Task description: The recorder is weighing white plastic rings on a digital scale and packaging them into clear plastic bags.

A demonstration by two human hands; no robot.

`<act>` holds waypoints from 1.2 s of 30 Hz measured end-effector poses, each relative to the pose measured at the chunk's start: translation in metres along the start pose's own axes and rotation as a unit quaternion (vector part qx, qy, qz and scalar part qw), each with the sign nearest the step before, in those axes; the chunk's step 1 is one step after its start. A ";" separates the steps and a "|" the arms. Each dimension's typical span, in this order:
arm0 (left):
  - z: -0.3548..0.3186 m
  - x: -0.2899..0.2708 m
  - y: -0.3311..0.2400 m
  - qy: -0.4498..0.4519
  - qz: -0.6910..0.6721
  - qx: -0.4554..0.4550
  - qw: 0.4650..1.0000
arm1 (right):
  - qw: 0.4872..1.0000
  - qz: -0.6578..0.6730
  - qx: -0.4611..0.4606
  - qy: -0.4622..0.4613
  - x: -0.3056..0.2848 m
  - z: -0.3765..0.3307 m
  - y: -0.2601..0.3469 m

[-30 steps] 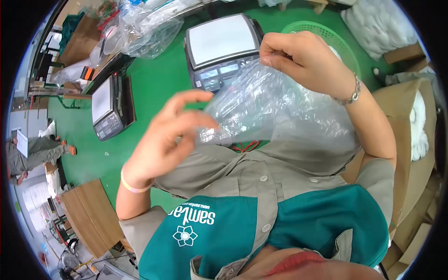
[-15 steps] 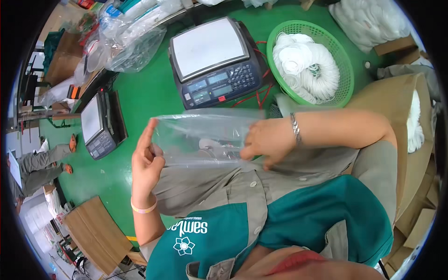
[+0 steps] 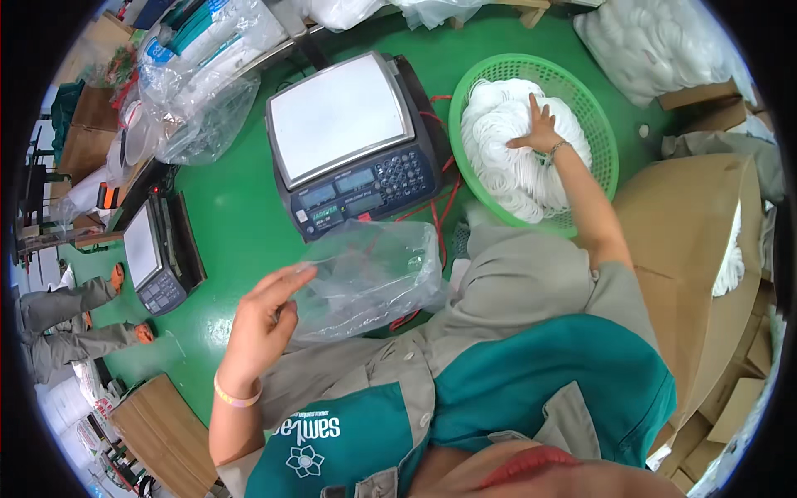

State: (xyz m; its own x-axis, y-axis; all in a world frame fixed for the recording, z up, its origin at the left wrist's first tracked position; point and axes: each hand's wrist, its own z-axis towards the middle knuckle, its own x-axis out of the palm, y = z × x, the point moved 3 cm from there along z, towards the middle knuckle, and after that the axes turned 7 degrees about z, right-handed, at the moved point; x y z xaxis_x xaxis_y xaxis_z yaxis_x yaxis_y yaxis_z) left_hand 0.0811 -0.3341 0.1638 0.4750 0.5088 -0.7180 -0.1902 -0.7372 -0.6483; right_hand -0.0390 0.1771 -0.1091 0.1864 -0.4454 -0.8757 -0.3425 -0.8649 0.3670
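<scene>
My left hand [image 3: 264, 319] holds the side of a clear plastic bag [image 3: 378, 270], its fingers stretched along the bag's edge. The bag spreads out to the right, over my lap and in front of the bench scale. At the far right, my right hand [image 3: 538, 133] reaches with fingers spread onto a heap of thin white rings [image 3: 498, 149]. The rings lie loosely stacked in a green perforated plastic basket [image 3: 608, 124]. Nothing is gripped by the right hand; it rests on or just over the rings.
A digital scale [image 3: 340, 116] with a white pan stands ahead. Another scale [image 3: 149, 257] is at the left, near a person's legs [image 3: 75, 299]. An open cardboard box [image 3: 689, 274] stands right of me. A stuffed plastic sack [image 3: 656, 50] sits at the far right. Red cords cross the green floor.
My right hand has left the bag and moved far right into the basket of white rings. The left hand has kept the bag, which now hangs wider and looser.
</scene>
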 end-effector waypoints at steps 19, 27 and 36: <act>0.065 0.008 -0.040 0.121 -0.009 0.165 0.979 | 0.991 -0.120 0.006 0.056 0.004 -0.042 0.095; 0.060 0.004 -0.037 0.118 -0.012 0.137 0.984 | 0.997 0.012 0.059 0.051 0.025 -0.027 0.057; 0.048 0.003 -0.015 0.032 -0.013 0.141 0.989 | 0.990 0.105 0.024 -0.092 0.003 -0.046 0.045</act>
State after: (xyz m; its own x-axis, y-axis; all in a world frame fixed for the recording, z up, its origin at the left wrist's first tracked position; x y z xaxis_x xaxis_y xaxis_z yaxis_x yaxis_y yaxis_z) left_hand 0.0444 -0.2999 0.1593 0.5349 0.4891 -0.6890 -0.4050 -0.5672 -0.7171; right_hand -0.0113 0.1258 -0.0806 -0.0624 -0.5604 -0.8259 -0.4007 -0.7438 0.5350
